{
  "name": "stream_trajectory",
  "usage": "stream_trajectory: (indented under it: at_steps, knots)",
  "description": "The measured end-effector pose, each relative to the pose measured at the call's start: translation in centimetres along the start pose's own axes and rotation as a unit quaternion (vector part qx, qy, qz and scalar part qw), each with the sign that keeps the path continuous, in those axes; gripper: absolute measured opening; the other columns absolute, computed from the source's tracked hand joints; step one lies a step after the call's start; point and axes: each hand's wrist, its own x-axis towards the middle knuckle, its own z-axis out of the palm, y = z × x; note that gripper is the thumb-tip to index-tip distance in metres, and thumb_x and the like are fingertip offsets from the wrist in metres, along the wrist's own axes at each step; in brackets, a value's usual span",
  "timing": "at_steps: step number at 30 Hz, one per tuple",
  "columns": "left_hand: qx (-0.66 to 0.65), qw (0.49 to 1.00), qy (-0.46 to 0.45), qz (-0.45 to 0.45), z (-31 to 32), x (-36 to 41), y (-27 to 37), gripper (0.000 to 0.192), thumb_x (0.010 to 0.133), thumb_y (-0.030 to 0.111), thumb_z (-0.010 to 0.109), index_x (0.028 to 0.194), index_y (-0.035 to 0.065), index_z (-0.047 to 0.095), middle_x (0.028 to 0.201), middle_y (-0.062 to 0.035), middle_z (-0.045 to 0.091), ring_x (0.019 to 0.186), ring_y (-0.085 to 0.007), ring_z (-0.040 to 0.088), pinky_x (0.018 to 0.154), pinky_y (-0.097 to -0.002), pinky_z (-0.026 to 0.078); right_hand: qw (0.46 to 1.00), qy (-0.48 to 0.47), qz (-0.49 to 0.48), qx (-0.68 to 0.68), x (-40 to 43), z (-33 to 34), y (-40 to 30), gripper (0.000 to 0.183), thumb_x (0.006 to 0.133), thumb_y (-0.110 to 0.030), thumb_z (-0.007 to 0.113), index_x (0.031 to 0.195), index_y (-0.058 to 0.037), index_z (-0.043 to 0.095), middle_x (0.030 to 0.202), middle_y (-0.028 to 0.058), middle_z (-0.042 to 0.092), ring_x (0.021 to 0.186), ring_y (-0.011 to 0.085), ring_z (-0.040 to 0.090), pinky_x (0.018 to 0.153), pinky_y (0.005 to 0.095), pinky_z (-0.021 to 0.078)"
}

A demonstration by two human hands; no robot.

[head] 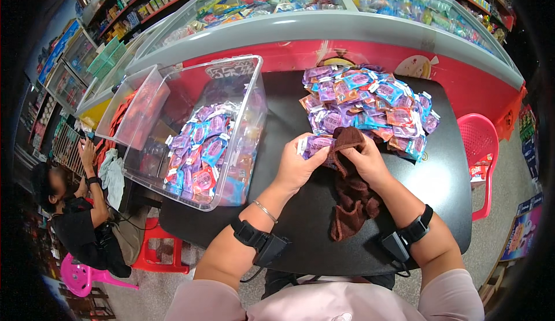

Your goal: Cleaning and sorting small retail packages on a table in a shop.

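Observation:
My left hand grips a small purple plastic packet with a white tag at its end. The packet's right end meets a brown ribbed knit piece; whether it goes inside the knit is hidden. Pinching that knit from the other side is my right hand. Below both hands, more dark brown knit hangs down and lies bunched on the black table. Just beyond my hands lies a large heap of purple, blue and orange-red packets.
A clear plastic bin, partly filled with similar packets, stands left on the table. Beside it is a clear container of orange-red fabric. A glass-topped freezer stands behind. A pink chair is at right; a person sits at left.

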Motion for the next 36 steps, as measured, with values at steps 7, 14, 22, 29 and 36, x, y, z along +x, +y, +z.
stream_trajectory:
  at_steps: [7, 14, 22, 29, 36]
  knots:
    - [-0.017, 1.0, -0.005, 0.003, 0.15, 0.0, -0.09, 0.013, 0.078, 0.007, 0.055, 0.089, 0.0004, 0.054, 0.085, -0.0017, 0.057, 0.076, -0.006, 0.051, 0.07, -0.022, 0.042, 0.999, -0.012, 0.027, 0.031, -0.12, -0.11, 0.12, 0.014, 0.08, -0.011, 0.053, 0.091, -0.002, 0.053, 0.086, -0.0003, 0.054, 0.079, 0.007, 0.048, 0.072, 0.0237, 0.0397]
    - [-0.015, 1.0, 0.004, 0.016, 0.18, 0.17, -0.17, 0.016, 0.079, 0.01, 0.055, 0.091, -0.0001, 0.055, 0.085, -0.0008, 0.057, 0.076, -0.0049, 0.05, 0.07, -0.0208, 0.041, 1.0, 0.016, -0.011, 0.017, 0.14, 0.25, 0.41, 0.019, 0.078, -0.009, 0.055, 0.095, -0.0014, 0.051, 0.088, 0.0005, 0.055, 0.08, 0.0074, 0.05, 0.073, 0.0232, 0.0401]
    - [-0.005, 1.0, 0.005, 0.019, 0.06, 0.15, -0.2, 0.016, 0.077, 0.008, 0.057, 0.092, 0.001, 0.055, 0.086, -0.0014, 0.057, 0.075, -0.0058, 0.052, 0.069, -0.0212, 0.042, 0.999, -0.038, 0.014, 0.02, 0.18, 0.09, 0.15, 0.024, 0.074, -0.002, 0.056, 0.097, -0.0005, 0.05, 0.088, 0.0009, 0.055, 0.08, 0.0075, 0.051, 0.073, 0.0229, 0.0414]
    - [-0.007, 1.0, -0.003, 0.002, 0.3, 0.12, -0.2, 0.018, 0.077, 0.009, 0.059, 0.092, 0.0011, 0.054, 0.088, -0.0023, 0.057, 0.08, -0.0071, 0.052, 0.074, -0.0224, 0.041, 0.999, -0.023, 0.01, 0.04, 0.13, 0.38, -0.19, 0.025, 0.074, -0.002, 0.056, 0.098, -0.0009, 0.049, 0.091, 0.001, 0.054, 0.083, 0.0076, 0.051, 0.074, 0.0236, 0.0411]
    - [-0.058, 0.998, 0.007, 0.0, 0.06, 0.23, -0.33, 0.017, 0.078, 0.01, 0.057, 0.094, 0.0023, 0.053, 0.09, -0.0023, 0.057, 0.081, -0.008, 0.052, 0.076, -0.0238, 0.04, 0.999, -0.023, 0.015, 0.028, 0.17, 0.35, -0.36, 0.025, 0.075, -0.005, 0.057, 0.098, -0.0009, 0.049, 0.089, 0.0012, 0.055, 0.082, 0.0079, 0.051, 0.074, 0.0239, 0.0411]
